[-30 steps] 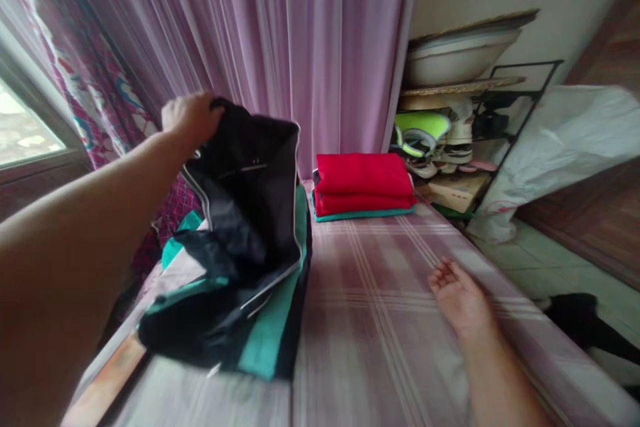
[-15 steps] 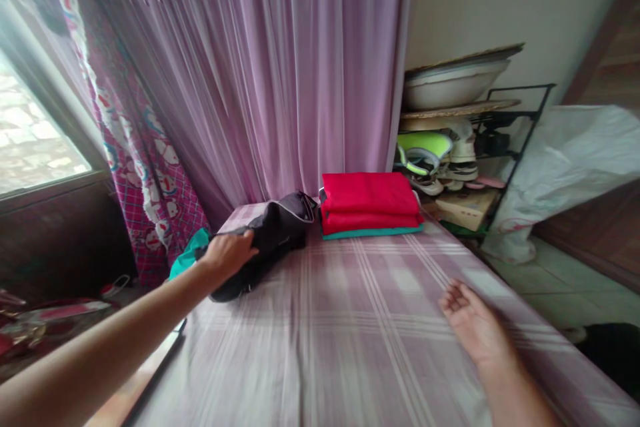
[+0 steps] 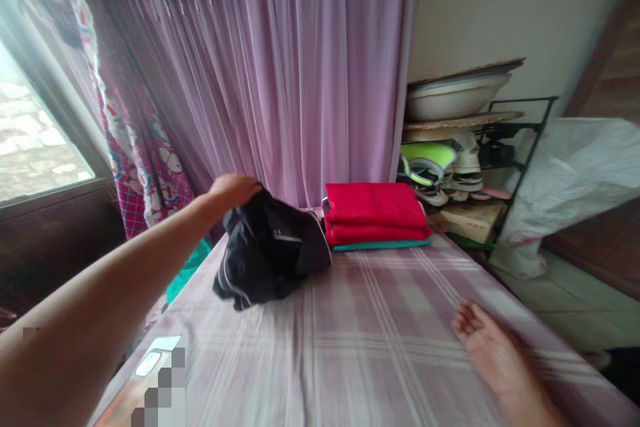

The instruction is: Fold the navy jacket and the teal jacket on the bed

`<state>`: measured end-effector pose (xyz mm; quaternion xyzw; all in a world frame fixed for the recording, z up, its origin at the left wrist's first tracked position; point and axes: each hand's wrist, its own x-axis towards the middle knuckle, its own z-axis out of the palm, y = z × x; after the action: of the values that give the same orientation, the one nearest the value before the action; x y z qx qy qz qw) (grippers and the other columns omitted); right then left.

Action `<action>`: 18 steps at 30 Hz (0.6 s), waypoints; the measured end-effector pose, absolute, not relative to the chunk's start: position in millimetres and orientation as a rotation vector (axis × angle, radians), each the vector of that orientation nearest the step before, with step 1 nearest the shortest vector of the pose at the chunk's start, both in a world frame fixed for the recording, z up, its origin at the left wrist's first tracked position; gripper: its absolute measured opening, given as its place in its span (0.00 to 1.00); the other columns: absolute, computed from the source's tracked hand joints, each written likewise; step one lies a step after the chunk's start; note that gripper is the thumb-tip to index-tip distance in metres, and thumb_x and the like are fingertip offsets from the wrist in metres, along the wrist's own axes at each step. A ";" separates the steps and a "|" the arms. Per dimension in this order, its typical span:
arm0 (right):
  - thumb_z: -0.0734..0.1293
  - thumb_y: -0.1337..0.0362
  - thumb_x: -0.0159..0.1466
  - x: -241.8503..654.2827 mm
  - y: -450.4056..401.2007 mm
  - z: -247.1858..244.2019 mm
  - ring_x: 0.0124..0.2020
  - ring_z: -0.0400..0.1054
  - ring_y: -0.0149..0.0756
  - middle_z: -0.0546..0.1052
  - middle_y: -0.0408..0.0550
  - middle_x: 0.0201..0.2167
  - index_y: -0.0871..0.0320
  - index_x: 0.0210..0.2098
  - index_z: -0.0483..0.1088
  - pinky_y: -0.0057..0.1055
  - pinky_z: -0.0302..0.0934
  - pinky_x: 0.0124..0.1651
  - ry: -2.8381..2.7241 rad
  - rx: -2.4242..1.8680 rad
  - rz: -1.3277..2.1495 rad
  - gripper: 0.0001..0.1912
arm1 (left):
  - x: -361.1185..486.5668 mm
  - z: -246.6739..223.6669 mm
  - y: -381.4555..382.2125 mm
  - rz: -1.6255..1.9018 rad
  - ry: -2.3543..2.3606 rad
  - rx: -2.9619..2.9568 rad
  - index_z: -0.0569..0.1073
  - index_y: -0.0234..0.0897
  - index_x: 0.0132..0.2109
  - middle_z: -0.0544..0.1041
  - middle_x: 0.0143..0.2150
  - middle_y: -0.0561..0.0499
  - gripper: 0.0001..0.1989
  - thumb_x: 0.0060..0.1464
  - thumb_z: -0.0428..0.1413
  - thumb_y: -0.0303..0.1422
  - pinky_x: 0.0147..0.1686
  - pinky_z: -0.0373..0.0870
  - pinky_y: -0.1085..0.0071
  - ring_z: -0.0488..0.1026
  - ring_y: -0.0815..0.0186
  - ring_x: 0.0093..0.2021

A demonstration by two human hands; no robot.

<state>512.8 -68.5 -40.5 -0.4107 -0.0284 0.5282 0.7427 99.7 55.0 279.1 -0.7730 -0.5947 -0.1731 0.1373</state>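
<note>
My left hand (image 3: 235, 191) is closed on the upper edge of a black garment with white piping (image 3: 273, 247), pulling part of it up off the checked cloth (image 3: 360, 347). The garment's lower folds still lie on the cloth, bunched up. Just right of it sits a neat stack of folded red clothes (image 3: 375, 213) with a teal layer (image 3: 380, 245) at the bottom. On the right side of the cloth rests my right hand (image 3: 483, 340), palm up, fingers loosely curled and holding nothing. Some teal fabric (image 3: 189, 270) shows at the left edge, partly behind my left forearm.
Purple curtains (image 3: 320, 80) hang along the far edge. A shoe rack (image 3: 533, 140) with basins, shoes and a green visor (image 3: 433, 157) stands at the right, beside a white plastic bag (image 3: 565, 173). At the front left lies a shiny flat object (image 3: 149, 363), partly pixelated.
My left hand has risen with the black garment, lifting its top and drawing more of it to the right. My right hand has stayed resting on the cloth.
</note>
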 end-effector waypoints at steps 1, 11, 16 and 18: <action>0.68 0.71 0.53 512.8 -68.3 -41.0 0.26 0.71 0.28 0.75 0.44 0.26 0.58 0.32 0.74 0.20 0.71 0.27 -0.060 -0.899 1.164 0.07 | 92.8 304.4 63.8 -0.632 -1.777 -2.027 0.77 0.36 0.40 0.79 0.42 0.43 0.14 0.63 0.50 0.39 0.52 0.67 0.57 0.72 0.55 0.51; 0.72 0.67 0.48 511.8 -64.8 -47.7 0.28 0.71 0.30 0.75 0.44 0.28 0.56 0.31 0.73 0.21 0.70 0.28 -0.130 -0.920 1.136 0.11 | 69.2 253.8 54.8 -0.185 -1.687 -1.969 0.74 0.38 0.46 0.79 0.46 0.46 0.13 0.64 0.48 0.38 0.48 0.69 0.67 0.75 0.58 0.50; 0.73 0.65 0.46 510.0 -65.9 -45.2 0.28 0.69 0.28 0.75 0.43 0.27 0.57 0.31 0.74 0.20 0.69 0.28 -0.150 -0.930 1.116 0.12 | 52.7 122.3 23.4 0.198 -1.732 -2.291 0.76 0.35 0.42 0.81 0.45 0.42 0.09 0.60 0.53 0.31 0.49 0.70 0.64 0.77 0.56 0.48; 0.74 0.65 0.45 509.5 -66.9 -44.2 0.29 0.69 0.28 0.75 0.43 0.27 0.57 0.31 0.74 0.20 0.69 0.28 -0.148 -0.937 1.117 0.12 | 50.9 85.1 7.2 0.239 -1.732 -2.375 0.77 0.36 0.42 0.81 0.45 0.44 0.07 0.56 0.56 0.30 0.50 0.70 0.65 0.76 0.57 0.50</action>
<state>509.5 -66.9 -44.2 -0.4275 -0.0677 0.5098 0.7435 50.9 7.2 85.1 -0.8016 -0.5845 0.0807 0.0962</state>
